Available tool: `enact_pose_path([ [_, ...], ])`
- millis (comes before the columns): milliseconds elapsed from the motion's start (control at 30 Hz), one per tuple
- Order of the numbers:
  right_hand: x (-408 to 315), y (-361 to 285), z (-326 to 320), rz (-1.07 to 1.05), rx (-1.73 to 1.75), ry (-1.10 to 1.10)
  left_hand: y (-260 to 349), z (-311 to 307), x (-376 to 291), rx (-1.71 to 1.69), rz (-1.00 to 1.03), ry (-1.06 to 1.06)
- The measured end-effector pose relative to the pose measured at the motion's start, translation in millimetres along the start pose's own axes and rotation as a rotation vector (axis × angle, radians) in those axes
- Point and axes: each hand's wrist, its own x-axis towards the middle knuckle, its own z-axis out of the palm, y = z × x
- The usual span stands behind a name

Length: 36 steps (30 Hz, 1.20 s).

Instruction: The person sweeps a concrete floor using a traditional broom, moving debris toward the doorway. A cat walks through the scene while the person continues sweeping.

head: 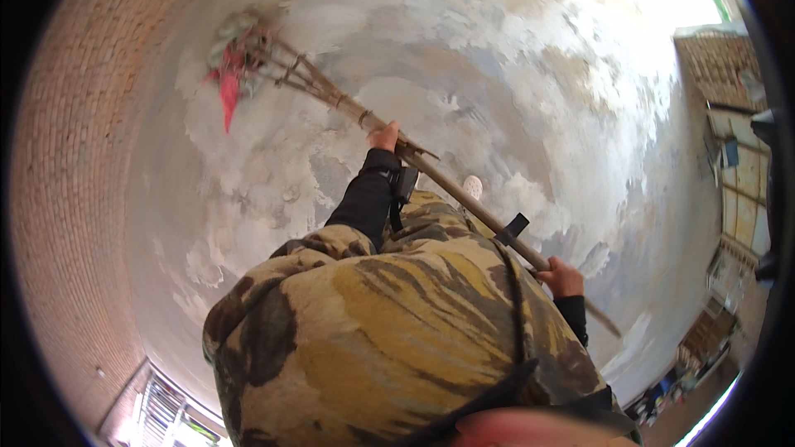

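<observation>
A long-handled broom with a wooden or bamboo pole (456, 189) slants across my front, from upper left to lower right. My left hand (384, 136) grips the pole just below the bound, splayed rods of its head. Further down the pole, my right hand (562, 278) is closed around it, with the pole's end sticking out beyond. Red and pale greenish material (231, 71), blurred, is bunched at the far end over the floor. A dark strap or tape sticks out from the pole between my hands.
A brick wall (81, 105) curves along the left. The concrete floor (397, 99) has pale, patchy stains. A light perforated shoe (472, 187) shows beside the pole. At the lower right lie assorted items (667, 388) near a brown wooden object (708, 329). A barred window or gate (158, 410) stands at lower left.
</observation>
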Motion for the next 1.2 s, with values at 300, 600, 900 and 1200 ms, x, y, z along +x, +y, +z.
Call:
enact_pose_path([
  [300,-89.5,-28.8,47.7,0.423,0.495,0.017,126.3,122.0,-69.7,0.252,0.263,-0.301],
  [600,-105.2,15.1,149.0,0.453,0.653,0.067,102.7,174.7,-98.1,0.11,0.439,-0.341],
  [900,-85.1,85.5,175.3,0.377,0.44,0.059,33.6,143.6,-70.7,-0.056,0.314,-0.187],
  [1200,-30.4,203.7,151.3,0.12,0.23,-0.069,-32.9,69.9,-149.6,-0.375,-0.001,-0.103],
])
